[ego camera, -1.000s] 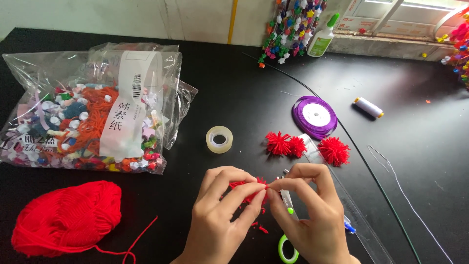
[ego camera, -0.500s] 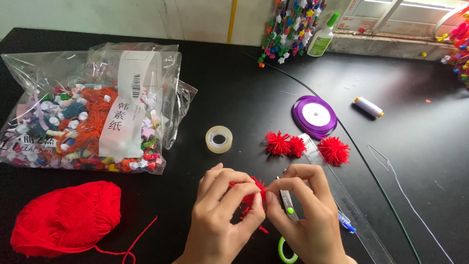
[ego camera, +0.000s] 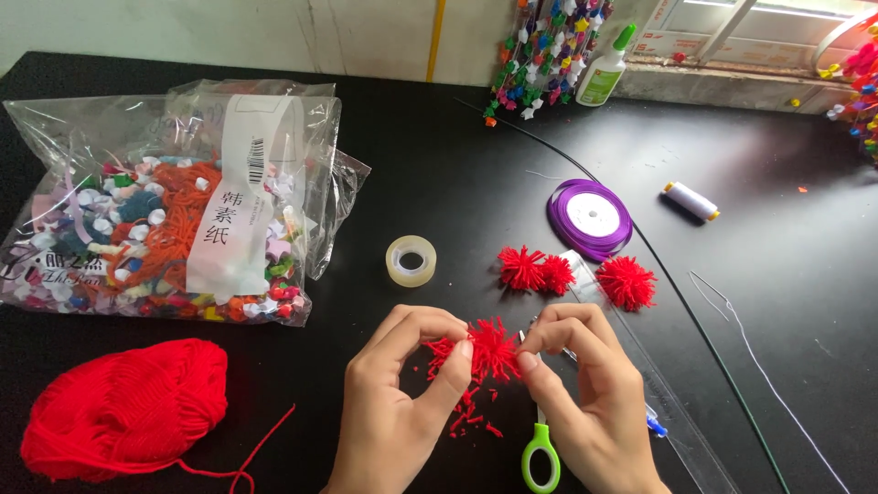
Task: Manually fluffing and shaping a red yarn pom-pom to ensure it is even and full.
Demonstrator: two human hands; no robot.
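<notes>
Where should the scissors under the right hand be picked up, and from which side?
Take the scissors by the green loop handle, probably coming from the near table edge. That loop lies flat and exposed below the right hand, while the blades run up under that hand and the red pompom held by both hands' fingers.

Hands: your left hand (ego camera: pixel 398 416) and right hand (ego camera: pixel 590 402) meet at the near edge of the table (ego camera: pixel 439 165), pinching a yarn pompom (ego camera: pixel 485 349) between them.
Clippings: yarn scraps (ego camera: pixel 471 412) lie on the table just below the pompom.
Scissors: the scissors (ego camera: pixel 540 453) lie under your right hand, handle nearest you.
Near left: the yarn ball (ego camera: pixel 128 407).
Far left: the plastic bag (ego camera: pixel 174 210), beyond the yarn ball.
Centre: the tape roll (ego camera: pixel 411 261), beyond your left hand.
Right of the tape: three finished pompoms (ego camera: pixel 626 282), with the ribbon spool (ego camera: pixel 592 216) behind them.
Far right: the thread spool (ego camera: pixel 690 200).
Far edge: the glue bottle (ego camera: pixel 605 69), right of the bead strings (ego camera: pixel 540 46).
</notes>
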